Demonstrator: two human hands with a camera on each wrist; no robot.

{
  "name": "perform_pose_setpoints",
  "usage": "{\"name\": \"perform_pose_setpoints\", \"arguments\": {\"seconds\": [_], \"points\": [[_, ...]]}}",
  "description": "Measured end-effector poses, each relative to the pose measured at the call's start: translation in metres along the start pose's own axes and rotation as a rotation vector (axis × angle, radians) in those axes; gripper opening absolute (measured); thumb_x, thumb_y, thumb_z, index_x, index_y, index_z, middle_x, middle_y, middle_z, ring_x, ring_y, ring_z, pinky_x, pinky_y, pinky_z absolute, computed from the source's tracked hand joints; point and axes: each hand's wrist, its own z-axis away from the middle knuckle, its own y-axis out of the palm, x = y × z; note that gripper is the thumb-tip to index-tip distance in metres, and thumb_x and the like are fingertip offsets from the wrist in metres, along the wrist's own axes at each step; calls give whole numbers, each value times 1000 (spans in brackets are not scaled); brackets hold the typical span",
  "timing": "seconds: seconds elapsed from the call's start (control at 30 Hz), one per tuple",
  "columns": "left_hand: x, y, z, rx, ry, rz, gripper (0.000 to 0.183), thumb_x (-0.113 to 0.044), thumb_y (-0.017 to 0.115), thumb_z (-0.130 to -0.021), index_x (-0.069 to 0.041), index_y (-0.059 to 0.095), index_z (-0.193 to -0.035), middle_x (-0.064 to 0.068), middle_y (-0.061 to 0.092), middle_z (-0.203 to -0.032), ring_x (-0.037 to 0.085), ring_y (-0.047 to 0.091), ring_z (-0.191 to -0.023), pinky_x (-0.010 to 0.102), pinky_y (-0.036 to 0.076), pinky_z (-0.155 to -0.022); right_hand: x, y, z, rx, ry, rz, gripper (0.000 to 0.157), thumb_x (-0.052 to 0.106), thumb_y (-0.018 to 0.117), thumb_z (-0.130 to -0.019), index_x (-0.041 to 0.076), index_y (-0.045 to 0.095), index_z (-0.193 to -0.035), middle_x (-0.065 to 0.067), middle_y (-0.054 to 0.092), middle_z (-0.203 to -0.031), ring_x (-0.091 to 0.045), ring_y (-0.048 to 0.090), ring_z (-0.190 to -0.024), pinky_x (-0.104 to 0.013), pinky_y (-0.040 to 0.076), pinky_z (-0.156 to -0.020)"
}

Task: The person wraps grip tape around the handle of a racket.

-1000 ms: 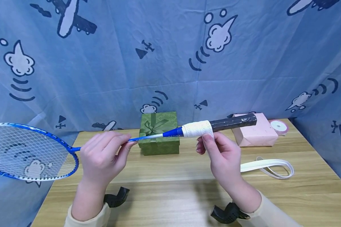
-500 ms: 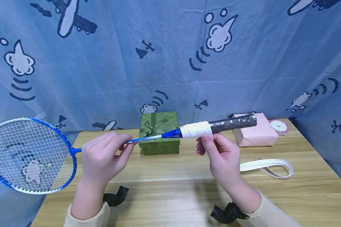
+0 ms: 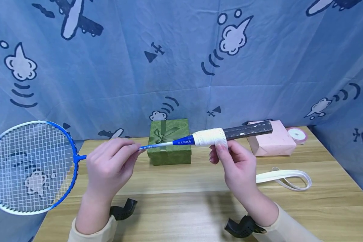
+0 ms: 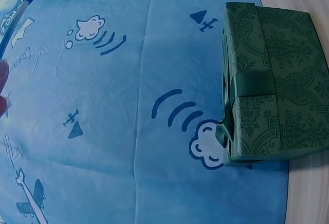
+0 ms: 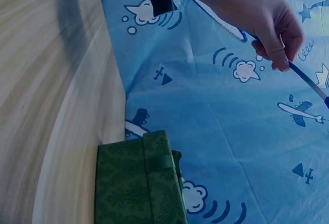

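A blue and white badminton racket (image 3: pixel 159 145) is held in the air, its strung head at the left and its handle at the right. My left hand (image 3: pixel 109 166) pinches the shaft between thumb and fingers; the right wrist view also shows this left hand (image 5: pixel 272 31) on the shaft. White perforated grip tape (image 3: pixel 208 137) wraps the handle beside the blue cone, while the rest of the handle (image 3: pixel 249 130) is bare black. Below the wrap, my right hand (image 3: pixel 239 164) pinches the tape between thumb and fingers. The tape's loose tail (image 3: pixel 285 173) trails behind the right wrist onto the table.
Behind the racket, a green gift box (image 3: pixel 169 154) with a ribbon bow stands on the wooden table (image 3: pixel 175 215). A pink box (image 3: pixel 272 144) and a white and pink roll (image 3: pixel 297 135) are at the back right. A blue patterned curtain (image 3: pixel 181 67) hangs behind.
The racket has rolled about its shaft, so its head now faces the head camera more fully and the shaft's lettering shows. Both hands stay almost in place, keeping their holds.
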Motion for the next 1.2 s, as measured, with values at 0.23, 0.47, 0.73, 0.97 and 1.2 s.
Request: {"name": "perform_pose_setpoints", "arguments": {"seconds": [0.23,0.47,0.73,0.97,1.2], "points": [[-1,1,0,-25,-21,-29,27,-21,69,-101,-3,77,-84,9,74,-80,29,67,-64,40,44,-52,0,2,1,2,8,4,16,-13,52,-100,-18,63,-88,-6,69,-79,-12,65,-70,-23,59,-63],[-1,0,0,14,-12,-7,28,-23,67,-101,-4,74,-82,5,70,-71,20,59,-52,34,43,-45,-1,3,2,-7,3,3,19,-11,52,-100,-14,66,-88,-6,71,-80,-13,65,-70,-23,58,-63],[3,-3,2,63,5,14,28,-24,65,-101,-6,74,-82,1,67,-65,12,55,-49,27,40,-41,-1,4,3,-5,-13,16,19,-13,51,-100,-22,62,-87,-5,71,-79,-12,65,-68,-23,58,-62],[4,-4,3,56,19,-1,24,-20,64,-100,-6,76,-83,1,68,-67,14,55,-48,31,42,-41,-1,4,4,-13,-11,26,19,-12,52,-100,-20,62,-86,-6,70,-76,-13,64,-66,-23,57,-62],[4,-4,3,56,39,5,27,-22,65,-101,-7,76,-81,2,69,-67,17,59,-49,33,45,-43,0,5,4,6,-13,-22,15,-13,51,-100,-20,59,-89,-8,68,-77,-15,64,-69,-24,58,-63]]}}
